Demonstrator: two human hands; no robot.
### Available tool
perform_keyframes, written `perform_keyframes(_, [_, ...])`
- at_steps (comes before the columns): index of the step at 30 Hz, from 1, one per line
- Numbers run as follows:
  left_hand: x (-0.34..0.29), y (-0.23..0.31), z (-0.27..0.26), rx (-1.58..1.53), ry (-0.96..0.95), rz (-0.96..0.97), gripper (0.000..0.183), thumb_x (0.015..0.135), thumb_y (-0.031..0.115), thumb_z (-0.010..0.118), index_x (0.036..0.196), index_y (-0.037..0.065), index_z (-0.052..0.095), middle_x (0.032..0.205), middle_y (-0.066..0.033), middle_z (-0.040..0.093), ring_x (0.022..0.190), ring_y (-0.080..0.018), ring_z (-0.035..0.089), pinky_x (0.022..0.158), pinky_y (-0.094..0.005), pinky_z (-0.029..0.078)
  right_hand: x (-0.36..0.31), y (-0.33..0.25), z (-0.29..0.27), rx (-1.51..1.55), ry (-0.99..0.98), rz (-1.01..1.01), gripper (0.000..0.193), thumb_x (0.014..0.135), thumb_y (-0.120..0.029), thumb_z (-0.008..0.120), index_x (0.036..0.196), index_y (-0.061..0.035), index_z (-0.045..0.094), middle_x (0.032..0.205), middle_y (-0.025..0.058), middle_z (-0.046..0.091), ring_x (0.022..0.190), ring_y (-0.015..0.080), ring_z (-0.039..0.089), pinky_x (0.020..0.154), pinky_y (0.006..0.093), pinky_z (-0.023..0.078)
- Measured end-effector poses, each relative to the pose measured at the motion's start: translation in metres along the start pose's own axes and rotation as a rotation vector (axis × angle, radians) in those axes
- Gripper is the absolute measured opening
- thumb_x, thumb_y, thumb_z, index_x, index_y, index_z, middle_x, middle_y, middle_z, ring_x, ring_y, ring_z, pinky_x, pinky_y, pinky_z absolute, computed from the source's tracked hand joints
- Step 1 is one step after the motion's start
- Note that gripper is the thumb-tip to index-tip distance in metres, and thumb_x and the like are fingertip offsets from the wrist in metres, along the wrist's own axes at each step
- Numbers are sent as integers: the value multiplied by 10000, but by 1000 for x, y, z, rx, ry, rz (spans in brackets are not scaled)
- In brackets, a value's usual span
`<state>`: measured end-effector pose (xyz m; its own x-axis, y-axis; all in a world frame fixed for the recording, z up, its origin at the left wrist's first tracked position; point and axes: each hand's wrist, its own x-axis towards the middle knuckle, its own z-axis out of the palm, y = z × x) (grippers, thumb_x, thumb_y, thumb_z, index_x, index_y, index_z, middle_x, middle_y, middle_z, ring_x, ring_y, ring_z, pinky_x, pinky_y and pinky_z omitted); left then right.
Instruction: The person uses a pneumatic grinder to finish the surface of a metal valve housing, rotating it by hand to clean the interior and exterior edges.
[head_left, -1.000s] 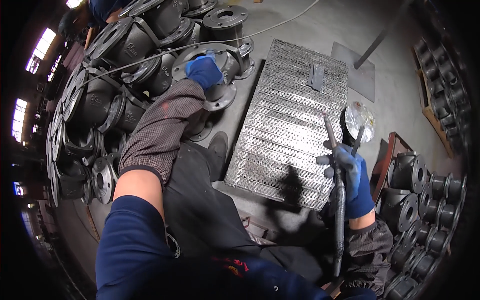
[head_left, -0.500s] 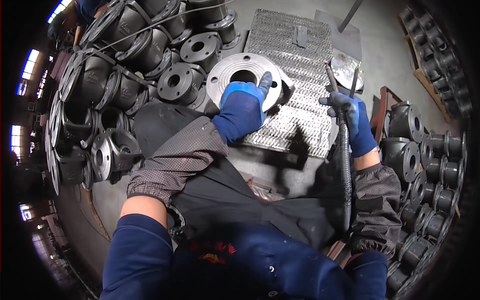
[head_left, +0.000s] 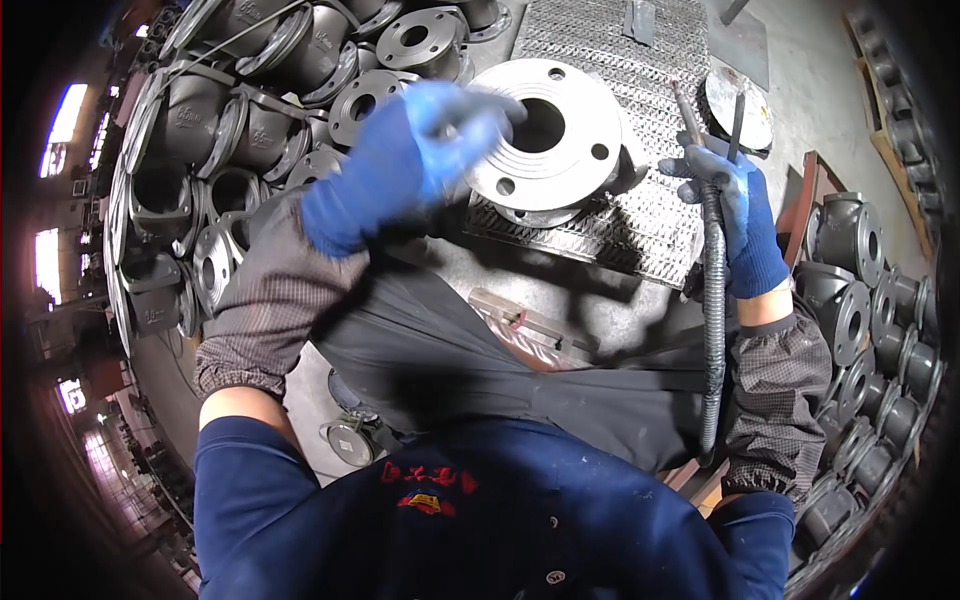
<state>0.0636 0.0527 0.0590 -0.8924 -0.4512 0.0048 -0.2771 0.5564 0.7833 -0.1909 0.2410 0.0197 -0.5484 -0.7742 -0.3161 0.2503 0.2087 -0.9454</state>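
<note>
A grey cast-iron flanged valve body (head_left: 588,165) stands on a rough, textured metal plate (head_left: 630,240), its round machined face with bolt holes turned up toward me. My left hand (head_left: 400,160), in a blue glove, hovers at the left rim of this flange. Its fingers are smeared by motion, with one reaching toward the central bore. To the right of the casting, my gloved right hand (head_left: 738,205) grips a spring-sheathed hose (head_left: 714,290) that ends in a slim metal tip. A thin dark rod (head_left: 738,118) sticks up from the same grip.
Several dark flanged castings (head_left: 185,120) are stacked at the left. More castings (head_left: 845,310) line the right side behind a reddish metal edge (head_left: 800,205). A round pale metal disc (head_left: 740,108) lies beyond my right hand. Under my legs is a metal frame (head_left: 535,335).
My left hand has come off the flange face and swung left, blurring. The view has shifted, so the flange appears higher and farther right. My right hand keeps its grip on the hose.
</note>
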Motion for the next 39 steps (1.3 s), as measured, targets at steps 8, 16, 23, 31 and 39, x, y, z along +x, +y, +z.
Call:
perform_keyframes(8, [57, -82, 18, -314, -15, -432, 582, 928, 471, 475, 1150, -60, 563, 951, -126, 658, 845, -156, 634, 789, -268, 496, 29, 14, 10, -27, 85, 41, 337, 768, -118, 597, 1016, 106, 555, 855, 180, 669, 574, 137, 605, 511, 204, 488])
perform_keyframes(16, [52, -16, 49, -162, 35, -171, 499, 870, 449, 575, 1068, -4, 640, 848, -134, 683, 752, -175, 658, 689, -294, 520, 40, 42, -24, -300, -257, -101, 265, 845, -50, 558, 1071, 85, 592, 940, 140, 653, 723, 147, 635, 642, 236, 523])
perform_keyframes(23, [45, 38, 85, -92, -114, -70, 421, 837, 327, 655, 1081, -15, 627, 923, -150, 669, 832, -191, 662, 737, -304, 523, 28, 62, -43, -90, 11, 66, 297, 918, -108, 496, 1153, 60, 570, 1015, 114, 631, 814, 135, 630, 733, 229, 535])
perform_keyframes(31, [45, 42, 98, -79, -169, 107, 371, 846, 305, 644, 1039, -12, 641, 876, -140, 650, 771, -204, 655, 689, -305, 512, 13, 76, -69, -278, -216, -203, 270, 850, 20, 517, 1094, 14, 631, 1016, 84, 652, 838, 128, 621, 752, 233, 531])
perform_keyframes(39, [47, 22, 73, -306, -191, 35, 418, 874, 294, 623, 1133, -34, 598, 942, -111, 650, 810, -153, 631, 712, -273, 516, -15, 19, -46, -926, 71, -617, 266, 809, -34, 597, 1070, -9, 644, 964, 165, 654, 849, 221, 661, 741, 267, 534])
